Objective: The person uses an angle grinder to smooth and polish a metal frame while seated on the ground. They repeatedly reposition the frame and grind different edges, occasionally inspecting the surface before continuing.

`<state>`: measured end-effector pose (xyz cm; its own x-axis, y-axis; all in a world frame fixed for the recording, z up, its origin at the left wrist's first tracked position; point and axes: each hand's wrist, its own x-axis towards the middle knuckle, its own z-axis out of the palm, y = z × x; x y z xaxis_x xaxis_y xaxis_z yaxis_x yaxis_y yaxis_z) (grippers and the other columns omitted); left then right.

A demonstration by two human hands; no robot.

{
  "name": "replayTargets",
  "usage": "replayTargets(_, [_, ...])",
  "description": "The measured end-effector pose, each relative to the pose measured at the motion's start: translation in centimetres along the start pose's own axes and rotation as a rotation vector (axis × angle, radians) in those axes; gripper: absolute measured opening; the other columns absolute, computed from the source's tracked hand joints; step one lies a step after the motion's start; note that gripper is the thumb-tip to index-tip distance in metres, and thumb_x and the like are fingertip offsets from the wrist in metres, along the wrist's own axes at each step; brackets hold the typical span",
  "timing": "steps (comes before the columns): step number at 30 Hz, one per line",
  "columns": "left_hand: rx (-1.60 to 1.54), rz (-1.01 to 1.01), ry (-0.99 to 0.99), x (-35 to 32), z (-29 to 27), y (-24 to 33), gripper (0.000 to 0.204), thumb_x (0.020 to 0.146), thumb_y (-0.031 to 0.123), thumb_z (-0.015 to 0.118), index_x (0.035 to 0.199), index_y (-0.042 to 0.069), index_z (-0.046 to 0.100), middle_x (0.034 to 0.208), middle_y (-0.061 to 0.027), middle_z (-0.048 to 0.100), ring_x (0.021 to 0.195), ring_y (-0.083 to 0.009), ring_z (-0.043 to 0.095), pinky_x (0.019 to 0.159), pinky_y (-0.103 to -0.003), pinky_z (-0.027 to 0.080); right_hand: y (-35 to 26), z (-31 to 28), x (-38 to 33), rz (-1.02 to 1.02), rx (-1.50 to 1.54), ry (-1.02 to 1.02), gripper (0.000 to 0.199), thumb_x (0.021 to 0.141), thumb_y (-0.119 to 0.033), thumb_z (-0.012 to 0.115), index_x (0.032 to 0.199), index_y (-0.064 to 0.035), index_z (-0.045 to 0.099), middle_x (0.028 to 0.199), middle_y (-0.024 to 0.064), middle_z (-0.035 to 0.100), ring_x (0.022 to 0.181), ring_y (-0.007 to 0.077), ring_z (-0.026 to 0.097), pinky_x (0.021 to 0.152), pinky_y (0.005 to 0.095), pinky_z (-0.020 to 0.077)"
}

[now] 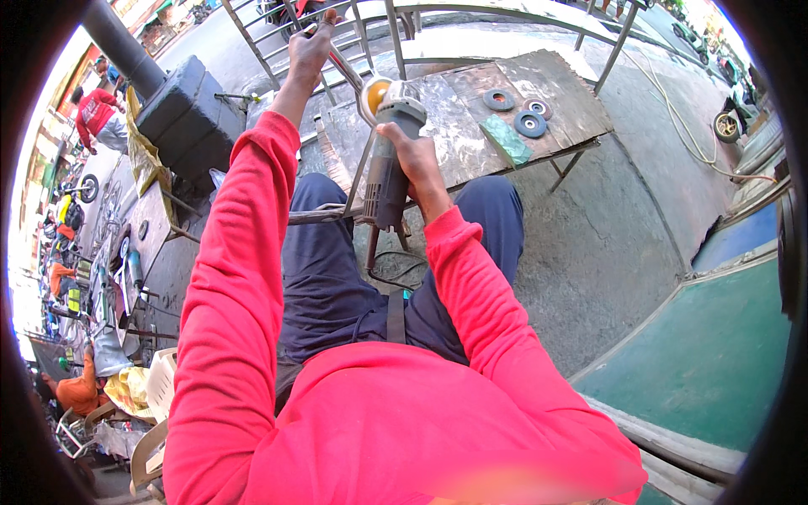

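In the head view, the right hand (414, 160) grips the grinder (387, 181) at the bench's (454, 93) near edge; the left hand (310, 57) is closed around a metal part (346, 69). The grinder's yellow disc (376, 95) is at that part; I cannot tell whether they touch. Wheels (499, 100) lie near a green block (506, 140) on the bench.

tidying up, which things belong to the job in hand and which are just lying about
Seem part of the job:
angle grinder, in the right hand
metal piece, apparently in the left hand

Seem just lying about:
three discs, perhaps spares
green block beside them
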<state>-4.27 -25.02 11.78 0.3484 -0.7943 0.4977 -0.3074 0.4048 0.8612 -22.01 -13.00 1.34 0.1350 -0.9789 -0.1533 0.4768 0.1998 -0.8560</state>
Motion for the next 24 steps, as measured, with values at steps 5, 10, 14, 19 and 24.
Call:
replayTargets(5, [0.060,-0.027,-0.128,-0.4,-0.2,0.1,0.056,0.087,0.057,0.062,0.110,0.008,0.072,0.104,-0.0056,0.066,0.101,-0.0138,0.051,0.097,-0.031,0.036,-0.6,0.4,0.9,-0.076,0.028,-0.146,0.032,0.072,-0.024,0.077,0.081,0.0033,0.064,0.067,0.0062,0.060,0.051,0.0154,0.058,0.047,0.0310,0.0491])
replayTargets(10, [-0.065,0.042,-0.123,-1.4,-0.9,1.1,0.035,0.090,0.036,0.067,0.105,0.005,0.073,0.083,0.0032,0.065,0.075,-0.0071,0.050,0.073,-0.023,0.041,-0.6,-1.7,0.6,0.119,0.082,-0.071,0.039,0.073,-0.030,0.075,0.090,0.0020,0.063,0.070,0.0059,0.059,0.051,0.0166,0.058,0.047,0.0305,0.0495])
replayTargets(14, [0.058,0.021,-0.225,-3.3,-1.9,2.2,0.032,0.090,0.029,0.063,0.113,0.009,0.071,0.086,0.0037,0.060,0.081,-0.0090,0.048,0.077,-0.024,0.038,-1.4,-2.5,0.0,0.104,0.047,-0.102,0.042,0.075,-0.036,0.072,0.091,0.0019,0.062,0.070,0.0061,0.059,0.050,0.0170,0.059,0.046,0.0299,0.0497])
replayTargets(19, [0.064,0.082,-0.277,-4.0,-2.4,2.7,0.031,0.092,0.024,0.059,0.117,0.010,0.069,0.078,0.0062,0.052,0.073,-0.0080,0.042,0.069,-0.024,0.037,-2.0,-3.4,-0.6,0.155,0.012,-0.222,0.041,0.075,-0.036,0.071,0.087,0.0015,0.061,0.065,0.0066,0.058,0.049,0.0174,0.058,0.046,0.0308,0.0494])
replayTargets(24, [0.119,0.018,-0.239,-4.8,-4.5,3.3,0.032,0.090,0.017,0.056,0.119,0.008,0.068,0.111,-0.0024,0.066,0.100,-0.0108,0.054,0.095,-0.024,0.038,-1.0,-4.0,-0.7,0.254,-0.018,-0.043,0.039,0.075,-0.037,0.071,0.087,-0.0012,0.062,0.066,0.0061,0.058,0.048,0.0173,0.057,0.045,0.0319,0.0485])
